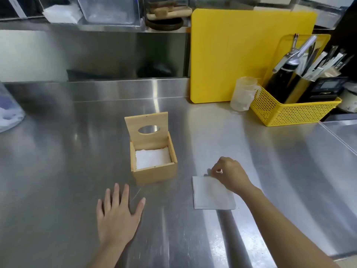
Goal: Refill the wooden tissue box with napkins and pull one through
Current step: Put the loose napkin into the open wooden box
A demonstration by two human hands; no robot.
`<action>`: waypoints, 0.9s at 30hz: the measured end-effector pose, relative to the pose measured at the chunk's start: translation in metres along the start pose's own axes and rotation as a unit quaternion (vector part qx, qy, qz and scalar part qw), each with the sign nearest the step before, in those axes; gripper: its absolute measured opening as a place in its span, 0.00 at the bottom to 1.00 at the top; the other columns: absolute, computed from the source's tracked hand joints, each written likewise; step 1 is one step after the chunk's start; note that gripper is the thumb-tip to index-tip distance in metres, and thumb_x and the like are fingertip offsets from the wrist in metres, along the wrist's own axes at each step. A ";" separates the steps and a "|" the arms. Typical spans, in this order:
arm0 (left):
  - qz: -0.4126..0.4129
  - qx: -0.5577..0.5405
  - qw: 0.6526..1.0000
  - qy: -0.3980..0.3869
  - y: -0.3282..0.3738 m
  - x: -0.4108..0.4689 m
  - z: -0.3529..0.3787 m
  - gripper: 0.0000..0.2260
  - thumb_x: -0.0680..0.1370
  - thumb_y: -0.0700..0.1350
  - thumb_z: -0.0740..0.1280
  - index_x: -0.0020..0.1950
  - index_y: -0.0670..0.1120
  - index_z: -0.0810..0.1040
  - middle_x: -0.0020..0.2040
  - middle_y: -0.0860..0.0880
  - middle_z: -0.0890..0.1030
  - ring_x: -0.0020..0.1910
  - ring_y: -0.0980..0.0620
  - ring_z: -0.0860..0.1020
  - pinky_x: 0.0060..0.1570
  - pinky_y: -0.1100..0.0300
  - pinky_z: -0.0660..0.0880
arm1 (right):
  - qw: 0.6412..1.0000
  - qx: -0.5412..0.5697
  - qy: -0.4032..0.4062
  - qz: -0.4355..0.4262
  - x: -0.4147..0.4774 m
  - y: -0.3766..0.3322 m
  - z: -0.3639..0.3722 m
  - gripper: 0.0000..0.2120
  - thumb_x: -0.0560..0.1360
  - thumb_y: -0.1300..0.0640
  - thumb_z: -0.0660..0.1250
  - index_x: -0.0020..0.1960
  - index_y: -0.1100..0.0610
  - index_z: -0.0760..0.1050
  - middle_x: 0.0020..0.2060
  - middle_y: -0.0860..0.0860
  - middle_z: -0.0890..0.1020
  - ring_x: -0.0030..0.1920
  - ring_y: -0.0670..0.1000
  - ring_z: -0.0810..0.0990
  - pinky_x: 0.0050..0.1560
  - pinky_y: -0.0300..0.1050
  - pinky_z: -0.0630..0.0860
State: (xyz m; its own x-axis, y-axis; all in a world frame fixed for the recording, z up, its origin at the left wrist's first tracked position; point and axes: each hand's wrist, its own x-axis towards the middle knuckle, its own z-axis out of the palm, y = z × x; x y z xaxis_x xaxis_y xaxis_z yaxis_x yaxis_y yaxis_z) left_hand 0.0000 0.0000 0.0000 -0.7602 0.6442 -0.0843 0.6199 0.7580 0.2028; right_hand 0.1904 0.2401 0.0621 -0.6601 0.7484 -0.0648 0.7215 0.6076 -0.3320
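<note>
A wooden tissue box [154,172] stands in the middle of the steel counter with its lid [147,130] hinged up; the lid has an oval hole. White napkins [152,158] lie inside the box. To the right of the box a small stack of white napkins [210,198] lies flat on the counter. My right hand [229,176] rests on the stack's far corner, fingertips pinched on that corner. My left hand [118,215] lies flat on the counter in front of the box, fingers spread, holding nothing.
A yellow cutting board [231,55] leans against the back wall. A clear measuring cup [243,93] and a yellow basket [289,111] of utensils stand at the back right. A clear plastic container [9,109] sits at the left edge.
</note>
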 end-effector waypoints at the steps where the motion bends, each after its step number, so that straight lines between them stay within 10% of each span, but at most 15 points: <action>1: 0.000 -0.007 1.000 0.010 -0.001 0.000 0.001 0.39 0.72 0.70 0.38 0.67 0.47 0.71 0.68 0.43 0.73 0.69 0.40 0.68 0.66 0.42 0.62 | 1.000 -0.017 -0.017 0.001 0.001 0.001 0.002 0.06 0.73 0.59 0.68 0.43 0.60 0.82 0.45 0.57 0.80 0.48 0.59 0.77 0.46 0.47 0.69; 8: 0.000 0.025 0.999 0.027 -0.001 0.001 0.000 0.39 0.72 0.69 0.39 0.66 0.46 0.72 0.67 0.41 0.74 0.67 0.39 0.69 0.64 0.41 0.63 | 0.995 -0.028 -0.092 0.010 0.004 0.006 0.005 0.10 0.74 0.53 0.67 0.54 0.54 0.77 0.49 0.49 0.72 0.57 0.53 0.69 0.50 0.44 0.56; 15: -0.003 0.027 0.999 0.025 0.000 0.000 -0.002 0.38 0.72 0.69 0.39 0.66 0.46 0.72 0.67 0.41 0.74 0.67 0.39 0.69 0.65 0.41 0.63 | 0.986 -0.062 -0.154 0.014 0.007 0.005 0.005 0.18 0.76 0.54 0.63 0.31 0.48 0.60 0.42 0.49 0.70 0.47 0.51 0.64 0.49 0.44 0.55; 23: -0.004 0.025 1.000 0.018 0.000 0.000 -0.003 0.38 0.72 0.69 0.40 0.66 0.46 0.72 0.67 0.41 0.74 0.68 0.39 0.69 0.65 0.40 0.62 | 0.979 0.113 -0.165 0.049 0.004 0.008 -0.009 0.07 0.74 0.60 0.67 0.52 0.55 0.73 0.41 0.49 0.75 0.42 0.52 0.74 0.35 0.36 0.68; 27: -0.004 0.025 1.000 0.016 -0.001 0.000 -0.003 0.37 0.73 0.68 0.42 0.66 0.46 0.72 0.67 0.41 0.74 0.68 0.39 0.69 0.64 0.40 0.63 | 0.980 0.095 -0.171 0.024 0.006 0.008 -0.016 0.05 0.73 0.61 0.68 0.40 0.54 0.75 0.41 0.51 0.78 0.39 0.50 0.74 0.36 0.36 0.69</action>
State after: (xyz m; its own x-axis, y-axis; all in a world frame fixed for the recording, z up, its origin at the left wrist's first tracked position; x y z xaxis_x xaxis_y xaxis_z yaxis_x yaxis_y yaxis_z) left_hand -0.0012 -0.0007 0.0025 -0.7701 0.6356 -0.0545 0.6227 0.7675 0.1524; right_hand 0.1959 0.2535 0.0740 -0.6807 0.6228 -0.3857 0.7234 0.4883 -0.4881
